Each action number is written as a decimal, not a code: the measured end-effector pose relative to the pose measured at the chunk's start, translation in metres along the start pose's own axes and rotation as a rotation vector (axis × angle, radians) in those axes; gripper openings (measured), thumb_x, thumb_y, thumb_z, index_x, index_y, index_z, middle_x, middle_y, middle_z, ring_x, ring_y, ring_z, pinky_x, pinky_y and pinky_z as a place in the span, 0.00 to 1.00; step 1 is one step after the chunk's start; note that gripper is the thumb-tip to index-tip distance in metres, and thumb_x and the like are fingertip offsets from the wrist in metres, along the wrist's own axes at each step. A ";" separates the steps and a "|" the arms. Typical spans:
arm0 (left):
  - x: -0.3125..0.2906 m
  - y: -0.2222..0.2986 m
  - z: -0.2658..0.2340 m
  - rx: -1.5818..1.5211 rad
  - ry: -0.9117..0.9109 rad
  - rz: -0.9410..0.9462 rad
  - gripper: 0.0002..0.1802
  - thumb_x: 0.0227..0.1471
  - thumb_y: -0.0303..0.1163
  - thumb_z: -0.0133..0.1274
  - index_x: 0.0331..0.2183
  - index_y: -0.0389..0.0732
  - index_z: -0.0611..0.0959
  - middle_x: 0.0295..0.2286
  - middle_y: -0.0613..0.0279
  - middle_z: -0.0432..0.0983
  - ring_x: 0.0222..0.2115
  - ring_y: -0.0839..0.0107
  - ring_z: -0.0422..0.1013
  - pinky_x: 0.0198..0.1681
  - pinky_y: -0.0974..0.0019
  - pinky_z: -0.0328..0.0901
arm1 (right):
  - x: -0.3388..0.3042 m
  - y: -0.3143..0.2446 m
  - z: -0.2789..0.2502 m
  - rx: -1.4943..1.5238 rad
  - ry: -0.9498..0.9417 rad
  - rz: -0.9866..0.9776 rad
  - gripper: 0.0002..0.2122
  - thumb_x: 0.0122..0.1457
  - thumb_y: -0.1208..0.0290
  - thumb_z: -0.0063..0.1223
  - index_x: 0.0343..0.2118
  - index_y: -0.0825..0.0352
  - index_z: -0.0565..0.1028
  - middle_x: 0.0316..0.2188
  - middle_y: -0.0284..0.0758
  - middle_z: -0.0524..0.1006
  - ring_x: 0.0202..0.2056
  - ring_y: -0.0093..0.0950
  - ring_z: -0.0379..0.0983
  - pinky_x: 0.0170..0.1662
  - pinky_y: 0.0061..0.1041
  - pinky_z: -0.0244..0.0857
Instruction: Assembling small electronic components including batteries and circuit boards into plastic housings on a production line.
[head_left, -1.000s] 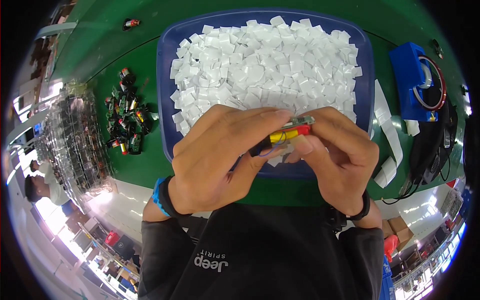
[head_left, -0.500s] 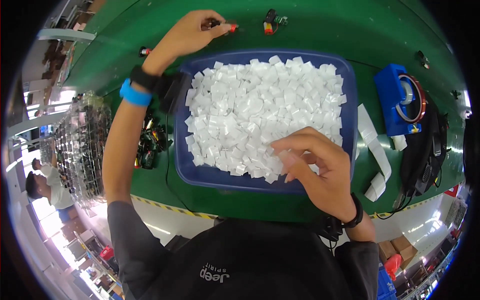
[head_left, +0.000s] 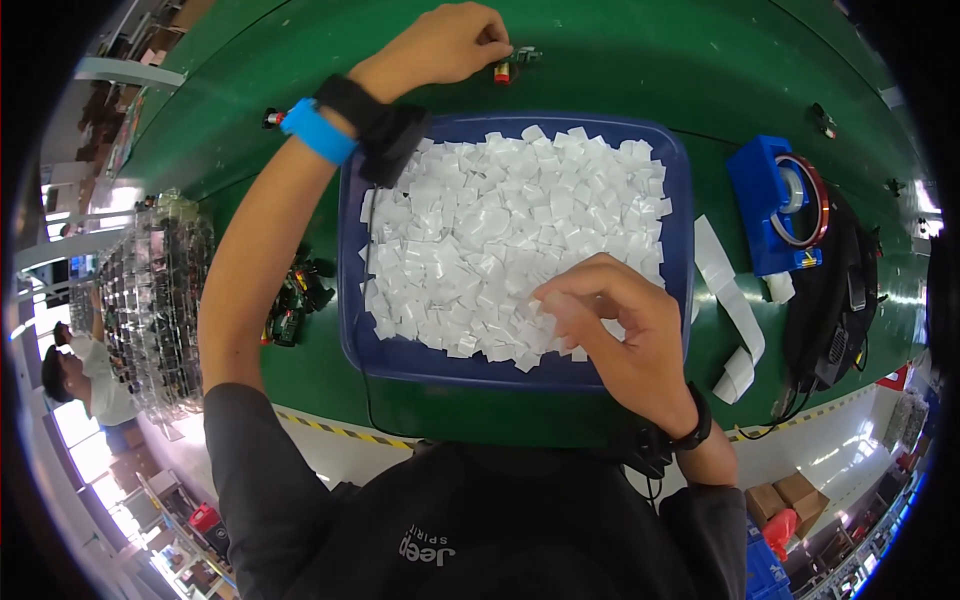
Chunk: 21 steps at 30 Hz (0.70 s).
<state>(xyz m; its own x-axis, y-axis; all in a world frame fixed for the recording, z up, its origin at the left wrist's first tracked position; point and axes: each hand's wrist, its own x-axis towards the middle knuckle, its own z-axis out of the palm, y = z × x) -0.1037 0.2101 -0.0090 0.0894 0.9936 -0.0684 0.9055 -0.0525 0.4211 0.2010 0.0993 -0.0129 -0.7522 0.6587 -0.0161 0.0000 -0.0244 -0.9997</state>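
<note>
Reaching across the green table [head_left: 620, 60], I keep both hands over the work, described here from left to right. At the far left edge stands a rack of clear plastic pieces [head_left: 150, 290], and beside it, near my left forearm, lies a heap of small dark components [head_left: 295, 300]. My left hand [head_left: 450, 42] stretches past the far rim of the blue tray [head_left: 680, 200], wearing a blue wristband [head_left: 315, 128] and a black strap; its fingers are curled together, the tips pinched at a small component with a red end [head_left: 512, 62] that rests on the table just beyond the tray. Whether the tips fully close on it I cannot tell. The tray sits in the centre and is filled with a loose layer of small white squares [head_left: 500, 230]. My right hand [head_left: 610, 320] hovers over the near right part of that layer, thumb and forefinger brought together at one white square, the other fingers bent loosely; a black band circles its wrist. To the right of the tray a white paper strip [head_left: 735, 310] curls on the table, then a blue tape dispenser [head_left: 775, 205] holding an amber roll, and lastly a black bag [head_left: 850, 300] with cables.
</note>
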 end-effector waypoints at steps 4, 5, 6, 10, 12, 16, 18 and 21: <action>-0.049 0.028 -0.009 -0.542 0.193 0.006 0.12 0.54 0.35 0.58 0.32 0.34 0.83 0.27 0.57 0.80 0.29 0.67 0.75 0.34 0.66 0.67 | 0.004 -0.002 -0.001 -0.014 0.028 -0.026 0.07 0.57 0.84 0.52 0.38 0.71 0.77 0.34 0.35 0.76 0.28 0.19 0.74 0.29 0.16 0.69; -0.065 0.032 -0.008 -0.446 0.205 0.049 0.11 0.54 0.31 0.56 0.40 0.37 0.80 0.32 0.56 0.78 0.34 0.68 0.74 0.37 0.67 0.69 | 0.004 -0.005 0.000 -0.025 0.052 -0.032 0.07 0.57 0.84 0.53 0.38 0.71 0.77 0.34 0.35 0.75 0.28 0.19 0.74 0.29 0.16 0.69; -0.079 0.040 -0.004 -0.355 0.211 0.096 0.17 0.55 0.26 0.54 0.47 0.39 0.77 0.38 0.56 0.75 0.40 0.69 0.72 0.41 0.69 0.71 | 0.003 -0.006 0.000 -0.037 0.082 -0.032 0.07 0.56 0.84 0.54 0.38 0.71 0.77 0.34 0.35 0.75 0.28 0.19 0.73 0.29 0.16 0.68; -0.129 0.095 -0.003 -0.372 0.104 0.118 0.20 0.49 0.13 0.53 0.45 0.37 0.77 0.37 0.56 0.74 0.39 0.65 0.72 0.43 0.68 0.71 | 0.003 -0.009 -0.001 -0.163 0.279 -0.168 0.10 0.51 0.85 0.59 0.37 0.71 0.77 0.32 0.35 0.74 0.28 0.19 0.73 0.29 0.16 0.67; -0.149 0.107 -0.003 -0.358 0.027 0.098 0.19 0.48 0.13 0.53 0.43 0.36 0.78 0.37 0.55 0.75 0.38 0.64 0.72 0.42 0.67 0.71 | 0.006 -0.010 -0.002 -0.232 0.261 -0.242 0.11 0.49 0.86 0.61 0.37 0.71 0.77 0.32 0.35 0.74 0.28 0.20 0.72 0.28 0.17 0.67; -0.170 0.113 0.010 -0.343 0.059 0.208 0.18 0.43 0.12 0.55 0.39 0.36 0.78 0.37 0.53 0.76 0.36 0.60 0.73 0.39 0.64 0.71 | 0.007 -0.004 -0.002 -0.400 0.236 -0.400 0.13 0.45 0.85 0.64 0.35 0.69 0.77 0.31 0.35 0.74 0.26 0.22 0.72 0.27 0.18 0.67; -0.175 0.115 0.018 -0.244 0.160 0.269 0.18 0.39 0.11 0.57 0.36 0.35 0.79 0.38 0.51 0.77 0.36 0.57 0.73 0.39 0.62 0.71 | 0.005 0.001 -0.001 -0.427 0.219 -0.426 0.12 0.44 0.81 0.67 0.32 0.67 0.78 0.31 0.33 0.75 0.25 0.24 0.74 0.24 0.20 0.67; -0.182 0.120 0.020 -0.150 0.215 0.318 0.18 0.35 0.11 0.59 0.33 0.35 0.79 0.39 0.50 0.77 0.37 0.55 0.74 0.38 0.60 0.71 | 0.005 0.002 0.005 -0.446 0.219 -0.398 0.11 0.44 0.82 0.66 0.31 0.67 0.77 0.31 0.33 0.75 0.24 0.25 0.73 0.23 0.21 0.66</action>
<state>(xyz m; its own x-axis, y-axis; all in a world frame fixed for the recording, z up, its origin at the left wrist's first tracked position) -0.0027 0.0213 0.0356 0.2523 0.9292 0.2701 0.7749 -0.3612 0.5187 0.1946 0.0988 -0.0149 -0.5994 0.6921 0.4021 0.0582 0.5387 -0.8405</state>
